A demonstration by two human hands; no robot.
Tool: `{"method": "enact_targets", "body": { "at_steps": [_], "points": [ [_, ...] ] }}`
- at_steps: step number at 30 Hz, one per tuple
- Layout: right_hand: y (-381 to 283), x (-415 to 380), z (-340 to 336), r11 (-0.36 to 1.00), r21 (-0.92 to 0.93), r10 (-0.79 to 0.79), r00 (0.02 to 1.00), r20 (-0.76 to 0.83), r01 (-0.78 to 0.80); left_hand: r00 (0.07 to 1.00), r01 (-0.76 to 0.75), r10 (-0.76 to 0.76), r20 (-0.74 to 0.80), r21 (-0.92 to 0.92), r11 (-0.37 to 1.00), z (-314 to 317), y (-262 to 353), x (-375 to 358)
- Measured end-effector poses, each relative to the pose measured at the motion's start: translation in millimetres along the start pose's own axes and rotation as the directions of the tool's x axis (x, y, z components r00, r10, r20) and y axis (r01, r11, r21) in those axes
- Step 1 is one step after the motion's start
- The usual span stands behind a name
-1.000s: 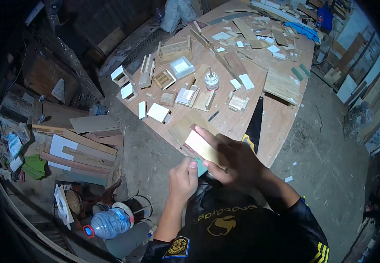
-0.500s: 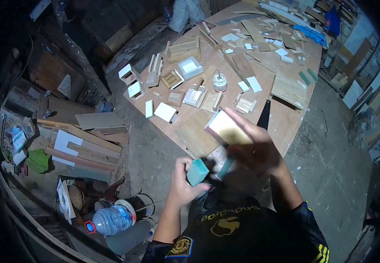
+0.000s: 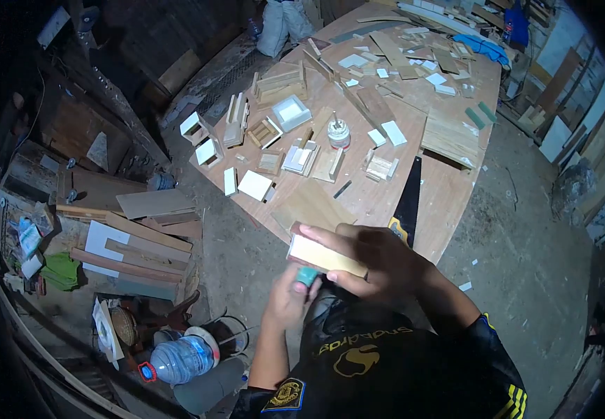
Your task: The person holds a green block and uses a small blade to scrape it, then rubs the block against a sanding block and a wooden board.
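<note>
My right hand is wrapped round a pale rectangular wooden block with dark reddish edges, held tilted above the table's near edge. Just below the block's left end, my left hand is closed on a small green block. The green block is at or very near the lower edge of the wooden one; whether they touch I cannot tell. Beyond the hands a flat wooden board lies on the table. A handsaw with a black blade rests to the right.
On the table stand a jar, a white tray, small wooden boxes and many offcuts. Large water bottles lie at the lower left, near stacked boards. A person's legs show beyond the table.
My right hand has brought the wooden block down and left, close to the green block. My left hand has shifted slightly. More of the handsaw shows, and the view has moved a little.
</note>
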State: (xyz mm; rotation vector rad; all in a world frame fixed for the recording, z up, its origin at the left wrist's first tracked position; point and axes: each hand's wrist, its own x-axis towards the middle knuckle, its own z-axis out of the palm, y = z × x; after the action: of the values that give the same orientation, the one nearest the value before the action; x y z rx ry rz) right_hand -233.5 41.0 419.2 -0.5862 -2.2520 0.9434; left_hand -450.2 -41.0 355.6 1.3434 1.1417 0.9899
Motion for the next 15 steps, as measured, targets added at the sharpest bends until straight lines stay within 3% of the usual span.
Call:
{"method": "enact_targets", "body": {
  "at_steps": [2,4,5,8,12,13,15],
  "points": [
    [-5.7,-5.9,-4.2,1.0,0.012,0.014,1.0,0.017,-0.014,0.998,-0.043,0.043,-0.037,-0.003,0.999,-5.7,3.3,3.0],
    [-5.9,-4.7,-4.2,0.999,0.023,0.03,0.999,0.04,-0.031,0.991,-0.135,0.135,0.016,0.271,0.953,-4.6,13.3,1.8],
    [-4.2,-1.1,-2.3,1.0,0.022,0.022,1.0,0.011,-0.022,0.991,-0.131,0.109,0.081,0.364,0.922,-0.4,15.3,0.6],
    [-6.0,1.8,-6.7,0.999,-0.031,0.037,0.999,0.006,-0.037,0.98,-0.184,0.198,-0.005,0.352,0.918,9.1,8.4,7.7],
    [-4.5,-7.2,-7.2,0.999,-0.05,0.022,1.0,-0.002,-0.022,0.988,-0.12,0.145,-0.059,0.314,0.942,-5.8,7.6,3.9],
    [-2.4,-4.4,-4.9,0.999,-0.045,0.025,1.0,0.006,-0.025,0.996,-0.063,0.073,-0.043,0.199,0.978,-4.2,3.1,2.0],
    [2.9,5.3,-1.5,0.995,0.027,-0.089,0.994,-0.068,0.091,0.993,-0.119,0.12,0.011,0.247,0.962,9.9,-1.9,4.7]
  ]
}}
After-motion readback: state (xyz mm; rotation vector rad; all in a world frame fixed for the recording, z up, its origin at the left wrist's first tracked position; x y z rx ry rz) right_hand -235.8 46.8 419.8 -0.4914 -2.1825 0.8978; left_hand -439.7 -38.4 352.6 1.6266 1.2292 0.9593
